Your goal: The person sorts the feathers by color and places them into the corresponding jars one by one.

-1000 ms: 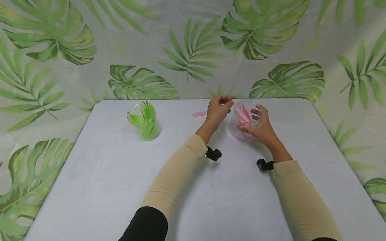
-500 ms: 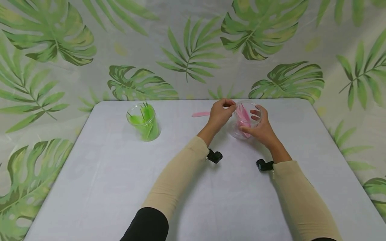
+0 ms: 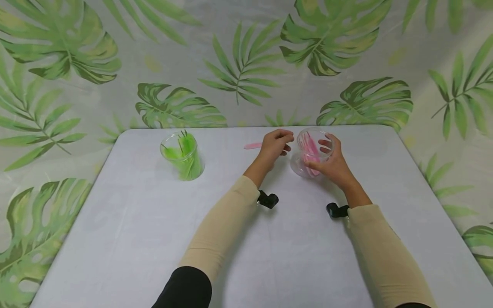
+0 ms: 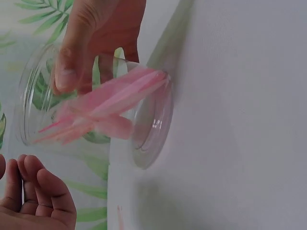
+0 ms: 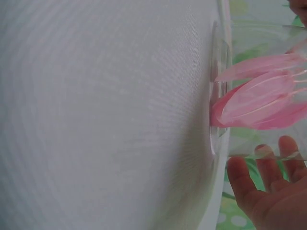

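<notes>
My right hand (image 3: 335,164) grips a clear plastic cup (image 3: 298,169), thumb on the near side and fingers round the far right side. Inside the cup several pink feathers (image 4: 110,96) stand at a slant, their thin quill ends toward the mouth. Just left of the rim, my left hand (image 3: 275,147) hovers with its fingers loosely bent; in the left wrist view nothing shows between them. A single pink piece (image 3: 253,146), likely a feather, lies on the table behind the left wrist, partly covered by that hand.
Further left, a second clear cup (image 3: 198,173) holds several green feathers (image 3: 188,156) with dark quills. Both cups stand toward the back of the white table (image 3: 154,239). A leaf-print cloth (image 3: 254,47) hangs behind the far edge.
My left hand, which pinched a pink feather at the cup's mouth, has let it go into the cup and drawn back slightly left. The right hand keeps holding the cup.
</notes>
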Demonstrator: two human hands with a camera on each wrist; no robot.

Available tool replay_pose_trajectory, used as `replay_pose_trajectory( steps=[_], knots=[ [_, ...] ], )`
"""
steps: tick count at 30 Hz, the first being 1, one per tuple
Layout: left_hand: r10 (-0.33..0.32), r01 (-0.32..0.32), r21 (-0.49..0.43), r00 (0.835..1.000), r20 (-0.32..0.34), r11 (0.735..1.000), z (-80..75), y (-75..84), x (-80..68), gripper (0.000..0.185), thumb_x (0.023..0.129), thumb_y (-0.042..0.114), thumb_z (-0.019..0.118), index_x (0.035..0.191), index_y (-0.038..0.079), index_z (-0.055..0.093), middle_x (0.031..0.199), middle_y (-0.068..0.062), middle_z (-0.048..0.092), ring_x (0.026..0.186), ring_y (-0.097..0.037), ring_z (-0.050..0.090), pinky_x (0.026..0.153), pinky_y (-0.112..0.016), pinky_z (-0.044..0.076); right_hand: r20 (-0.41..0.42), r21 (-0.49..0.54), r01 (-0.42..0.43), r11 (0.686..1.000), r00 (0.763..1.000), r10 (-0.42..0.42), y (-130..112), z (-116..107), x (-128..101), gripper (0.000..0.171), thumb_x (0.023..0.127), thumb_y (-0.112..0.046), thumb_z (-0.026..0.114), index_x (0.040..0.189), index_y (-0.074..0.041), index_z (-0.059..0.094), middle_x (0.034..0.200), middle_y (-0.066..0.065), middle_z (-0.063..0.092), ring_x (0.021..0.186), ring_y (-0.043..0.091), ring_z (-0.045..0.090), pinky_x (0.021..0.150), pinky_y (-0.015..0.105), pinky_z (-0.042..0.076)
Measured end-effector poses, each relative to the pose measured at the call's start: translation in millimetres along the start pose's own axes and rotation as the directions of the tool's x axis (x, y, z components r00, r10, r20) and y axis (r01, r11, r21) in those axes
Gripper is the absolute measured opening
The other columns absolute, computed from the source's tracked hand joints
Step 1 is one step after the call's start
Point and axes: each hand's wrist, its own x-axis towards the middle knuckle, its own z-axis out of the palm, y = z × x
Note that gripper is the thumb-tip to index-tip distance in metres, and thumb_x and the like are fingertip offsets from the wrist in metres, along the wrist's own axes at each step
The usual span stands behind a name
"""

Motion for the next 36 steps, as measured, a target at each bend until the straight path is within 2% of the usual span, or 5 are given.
replay_pose_trajectory(
  steps=[10,20,24,28,36],
  knots=[
    [0.021,-0.014,0.316,1.0,-0.019,0.949,-30.8,-25.8,17.0,0.024,0.099,0.022,0.056,0.116,0.007,0.066,0.107,-0.006,0.068,0.084,-0.018,0.063,0.07,-0.025,0.05,-0.008,0.0,-0.012,1.0,1.0,0.012,0,0,0,0.115,0.078,-0.03,0.085,0.156,-0.023,0.001,0.161,0.015,0.026,0.148,0.037,0.029,0.116,0.059,0.034],
    [0.261,-0.162,0.927,0.963,0.073,0.339,-40.8,-42.6,29.3,0.024,0.098,0.016,0.053,0.117,0.013,0.068,0.117,-0.003,0.067,0.106,-0.022,0.063,0.086,-0.037,0.055,-0.003,0.016,0.02,1.0,1.0,-0.02,5,-1,0,0.114,0.078,-0.027,0.086,0.156,-0.02,0.003,0.16,0.017,0.027,0.148,0.039,0.028,0.116,0.06,0.033],
    [0.222,-0.218,0.96,0.959,0.176,0.178,-34.1,-41.0,30.9,0.035,0.098,0.018,0.053,0.131,0.012,0.061,0.136,-0.006,0.06,0.123,-0.027,0.057,0.095,-0.042,0.053,-0.015,0.016,0.026,1.0,1.0,-0.026,6,-1,0,0.113,0.078,-0.025,0.086,0.155,-0.02,0.004,0.159,0.018,0.027,0.147,0.039,0.029,0.115,0.061,0.033],
    [0.146,-0.204,0.973,0.971,0.187,0.111,-29.6,-38.8,31.3,0.041,0.098,0.021,0.054,0.138,0.013,0.056,0.142,-0.005,0.056,0.129,-0.028,0.053,0.1,-0.044,0.05,-0.006,0.02,0.017,1.0,1.0,-0.017,7,1,1,0.113,0.078,-0.027,0.086,0.156,-0.021,0.004,0.159,0.018,0.027,0.147,0.039,0.029,0.115,0.06,0.034],
    [0.152,-0.177,0.973,0.976,0.154,0.151,-28.9,-38.1,32.9,0.033,0.097,0.016,0.057,0.128,0.01,0.063,0.13,-0.007,0.064,0.117,-0.029,0.06,0.095,-0.046,0.051,-0.017,-0.02,0.024,1.0,1.0,-0.024,5,0,0,0.115,0.077,-0.029,0.086,0.156,-0.02,0.003,0.158,0.019,0.029,0.147,0.038,0.03,0.115,0.06,0.035]
  ],
)
